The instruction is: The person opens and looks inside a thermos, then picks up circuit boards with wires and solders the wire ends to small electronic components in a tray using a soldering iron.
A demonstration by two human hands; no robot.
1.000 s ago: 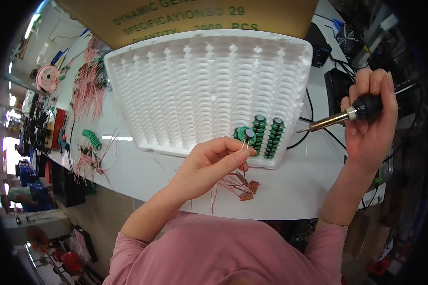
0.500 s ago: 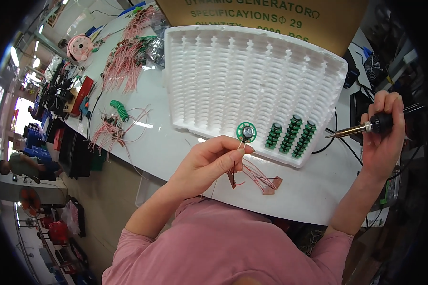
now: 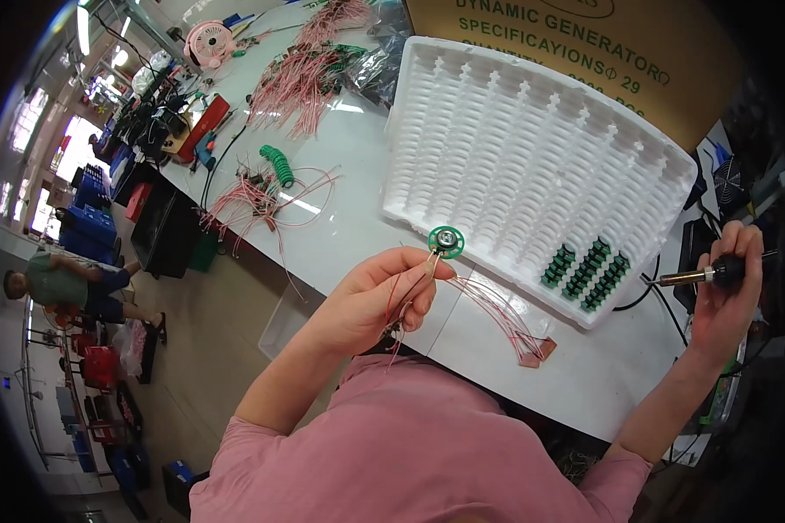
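Between the thumb and fingers of my left hand (image 3: 388,292) is a small round speaker (image 3: 446,241) with a green rim and a silver centre. Thin red and pale wires run from it down through my grip, and a small part dangles below the palm. My right hand (image 3: 731,292), off to the right, is closed round the dark handle of a soldering iron (image 3: 685,278), its tip pointing left. A white foam tray (image 3: 506,139) full of slots lies beyond my hands. Several green-rimmed speakers (image 3: 586,272) stand in rows at its near right end.
Red wires with copper-coloured boards (image 3: 532,350) lie near the table's front edge. To the left are a curved stack of green speakers (image 3: 277,166) and bundles of red wires (image 3: 296,87). A cardboard box (image 3: 584,52) stands behind the tray. Another person (image 3: 70,279) is on the floor at left.
The view has swung left, so the table and tray appear further right. My left hand still holds the speaker, its face tilted further up; the iron stays in my right hand.
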